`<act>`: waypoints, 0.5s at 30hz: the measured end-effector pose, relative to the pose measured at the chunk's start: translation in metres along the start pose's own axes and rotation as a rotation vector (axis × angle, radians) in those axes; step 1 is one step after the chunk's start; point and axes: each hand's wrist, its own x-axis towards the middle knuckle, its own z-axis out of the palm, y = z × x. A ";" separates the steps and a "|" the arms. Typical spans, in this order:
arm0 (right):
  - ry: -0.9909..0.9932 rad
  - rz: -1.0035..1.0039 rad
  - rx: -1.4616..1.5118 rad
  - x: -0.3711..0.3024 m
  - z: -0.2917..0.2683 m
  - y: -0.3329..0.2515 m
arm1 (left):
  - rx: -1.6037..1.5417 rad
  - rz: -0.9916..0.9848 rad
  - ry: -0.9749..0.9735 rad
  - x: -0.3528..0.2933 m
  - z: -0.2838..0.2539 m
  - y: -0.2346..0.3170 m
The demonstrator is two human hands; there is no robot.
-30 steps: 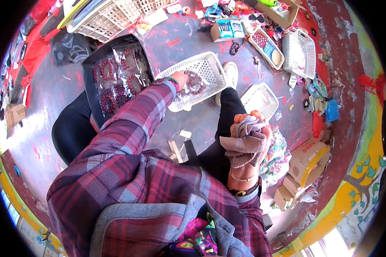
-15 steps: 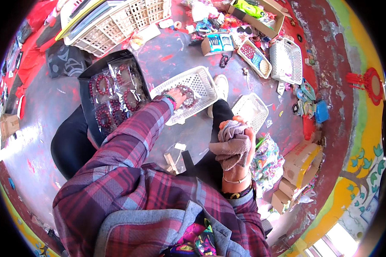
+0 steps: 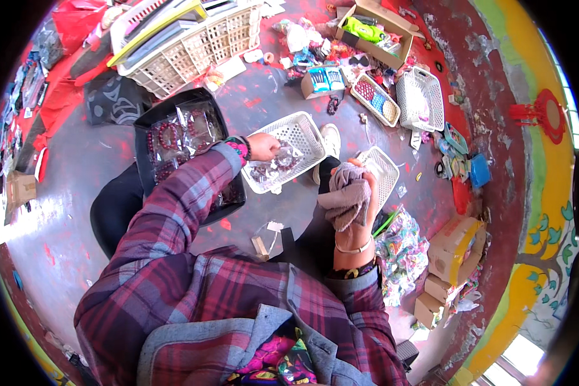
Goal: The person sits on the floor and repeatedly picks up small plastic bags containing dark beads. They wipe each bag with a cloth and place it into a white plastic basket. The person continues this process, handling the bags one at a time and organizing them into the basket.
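My left hand is over a white perforated plastic basket, its fingers curled in at several dark beaded bracelets in clear wrapping. What sits between the fingertips is hidden. To the left, partly under my left forearm, a black tray holds several dark red beaded bracelets in clear bags. My right hand is closed around a crumpled mauve-brown cloth, held up over my right leg. Right behind that hand stands a smaller white basket.
A large cream crate of folders stands far left. Ahead are a cardboard box, a divided basket and a white basket. Colourful plastic packets and cartons lie at my right.
My left hand has lifted off the bracelets and its fingers have curled in; more of them shows in the basket. The cloth stays in my right hand. The view has shifted slightly.
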 end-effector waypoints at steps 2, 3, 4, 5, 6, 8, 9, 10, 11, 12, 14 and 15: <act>0.017 -0.020 0.006 -0.005 0.006 0.002 | -0.497 -0.078 0.054 -0.025 -0.015 0.005; -0.022 -0.021 0.027 -0.001 0.004 0.003 | -0.895 -0.041 0.109 -0.037 -0.021 0.009; -0.076 0.004 0.049 -0.002 0.009 0.004 | -1.296 -0.012 0.173 -0.058 -0.022 0.014; -0.062 -0.026 0.037 -0.001 0.003 0.006 | -1.581 0.079 0.168 -0.083 -0.034 0.042; -0.073 -0.063 0.031 0.007 -0.003 0.010 | -1.843 0.189 0.176 -0.109 -0.057 0.076; -0.097 -0.104 0.054 0.008 0.002 0.017 | -2.008 0.336 0.365 -0.146 -0.062 0.103; -0.135 -0.113 0.100 0.009 0.007 0.020 | -2.045 0.325 0.452 -0.161 -0.061 0.112; -0.162 -0.123 0.140 0.012 0.006 0.023 | -2.092 0.313 0.531 -0.176 -0.059 0.122; -0.341 -0.210 0.092 0.028 -0.014 0.029 | -2.165 0.396 0.468 -0.184 -0.048 0.116; -0.400 -0.125 0.162 0.026 -0.012 0.029 | -2.206 0.365 0.481 -0.201 -0.047 0.129; -0.500 0.052 0.304 0.013 -0.008 0.032 | -2.198 0.343 0.561 -0.223 -0.036 0.135; -0.540 0.024 0.299 0.016 -0.008 0.038 | -2.189 0.328 0.514 -0.232 -0.035 0.136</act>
